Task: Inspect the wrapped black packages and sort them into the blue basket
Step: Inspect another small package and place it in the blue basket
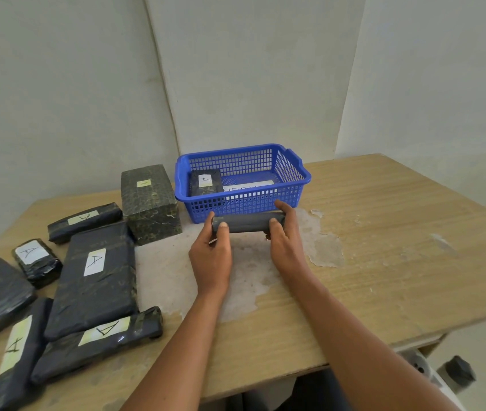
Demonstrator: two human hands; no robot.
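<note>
A long, narrow black wrapped package (247, 222) is held level just in front of the blue basket (295, 173). My left hand (212, 256) grips its left end and my right hand (286, 241) grips its right end. Inside the basket lies one black package with an "A" label (205, 181) beside a white paper sheet (249, 185). Several more black wrapped packages with white "A" labels lie at the left, among them a large flat one (93, 280) and a tall block (149, 200).
The wooden table (384, 247) has a worn, peeling patch under my hands. Walls stand close behind the basket. The table's right half holds nothing but bare wood. A dark object (458, 372) sits below the table's front right edge.
</note>
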